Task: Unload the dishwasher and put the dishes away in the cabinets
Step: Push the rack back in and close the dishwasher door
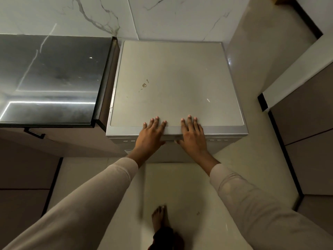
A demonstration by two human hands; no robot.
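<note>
A silver free-standing dishwasher (173, 78) stands against the marble wall, seen from above, with its door closed. My left hand (151, 135) and my right hand (193, 134) lie side by side over the front top edge. Their fingers spread flat on the lid and the thumbs hook under the lip above the door. Neither hand holds a dish. No dishes are in view.
A glossy black counter (50, 78) adjoins the dishwasher on the left, with brown cabinet fronts and a black handle (35, 133) below it. More brown cabinet fronts (306, 141) stand on the right. My bare foot (159, 216) rests on the pale floor tile.
</note>
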